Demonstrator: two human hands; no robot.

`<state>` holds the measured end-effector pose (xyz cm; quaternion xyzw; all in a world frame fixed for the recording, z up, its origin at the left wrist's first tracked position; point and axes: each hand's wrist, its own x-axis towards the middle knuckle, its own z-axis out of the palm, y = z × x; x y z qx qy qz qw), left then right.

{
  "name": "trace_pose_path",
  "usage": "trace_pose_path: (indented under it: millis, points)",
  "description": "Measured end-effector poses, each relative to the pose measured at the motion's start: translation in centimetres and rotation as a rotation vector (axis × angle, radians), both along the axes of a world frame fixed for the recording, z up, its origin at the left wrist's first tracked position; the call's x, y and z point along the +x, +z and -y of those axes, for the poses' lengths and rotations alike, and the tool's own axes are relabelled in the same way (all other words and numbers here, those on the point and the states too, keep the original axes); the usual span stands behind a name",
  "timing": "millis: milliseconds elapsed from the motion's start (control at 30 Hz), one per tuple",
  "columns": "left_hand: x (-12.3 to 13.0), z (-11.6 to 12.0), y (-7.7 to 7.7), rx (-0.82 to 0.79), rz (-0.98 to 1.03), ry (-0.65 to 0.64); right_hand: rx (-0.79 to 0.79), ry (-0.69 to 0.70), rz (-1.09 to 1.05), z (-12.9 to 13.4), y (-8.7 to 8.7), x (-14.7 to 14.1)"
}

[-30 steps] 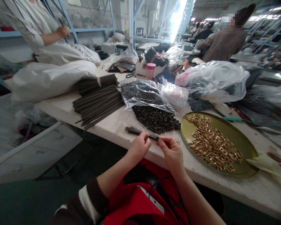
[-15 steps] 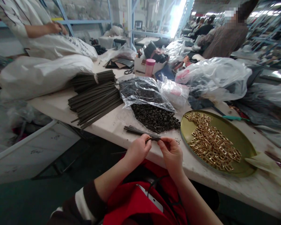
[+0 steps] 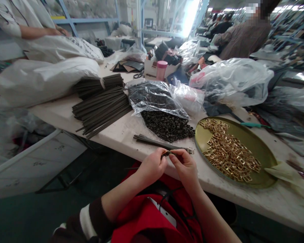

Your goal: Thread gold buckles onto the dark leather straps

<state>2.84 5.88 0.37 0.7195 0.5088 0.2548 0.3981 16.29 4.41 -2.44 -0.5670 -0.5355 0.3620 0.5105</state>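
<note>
Close together over the table's front edge, both of my hands are pinched on a thin dark strap (image 3: 166, 153) with a small glint of gold on it. My left hand (image 3: 153, 165) has fingers curled round it, and a thin tail shows to the left of that wrist. My right hand (image 3: 186, 166) grips its other end between thumb and fingertips; fingers partly hide the piece. Just behind them lies a small bundle of dark straps (image 3: 152, 141) with a buckle (image 3: 191, 151) at its right end. Gold buckles (image 3: 230, 155) are heaped on a round olive tray (image 3: 264, 168) to the right.
Small black loops (image 3: 167, 126) spill from a clear plastic bag (image 3: 157, 98) in the middle. Dark strips (image 3: 101, 109) are stacked at left beside a white sack (image 3: 48, 77). Behind stands a pink cup (image 3: 161, 70). Co-workers stand at far left and back right.
My hands have tilted and drawn slightly toward me, off the strap bundle. The buckle end of the bundle now shows more plainly. The co-worker's hands at left have shifted left.
</note>
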Motion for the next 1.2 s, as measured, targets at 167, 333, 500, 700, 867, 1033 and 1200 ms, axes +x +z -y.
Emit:
trace_pose_path:
  millis: [167,333,500,700,867,1033,1200]
  points:
    - [-0.2,0.5,-0.1,-0.001,0.030,-0.015,0.130,0.043,0.091,0.7,0.3,-0.3]
    - [-0.7,1.0,0.4,-0.003,0.027,-0.061,0.144,0.170,0.063,2.0,1.3,0.1]
    - [-1.1,2.3,1.7,0.010,0.038,-0.212,-0.063,0.089,-0.233,3.1,2.1,-0.2]
    - [-1.3,3.5,1.8,0.013,0.091,-0.302,-0.416,0.283,-0.664,4.0,1.1,-0.5]
    - [-1.5,4.2,0.9,-0.037,0.097,-0.336,-0.330,0.402,-0.448,4.7,1.0,-0.1]
    - [-1.4,4.4,0.3,-0.145,0.173,-0.290,0.024,0.369,0.028,4.9,1.9,0.0]
    - [-0.9,3.8,-0.5,-0.283,0.257,-0.189,0.092,0.283,0.105,5.0,1.7,0.3]
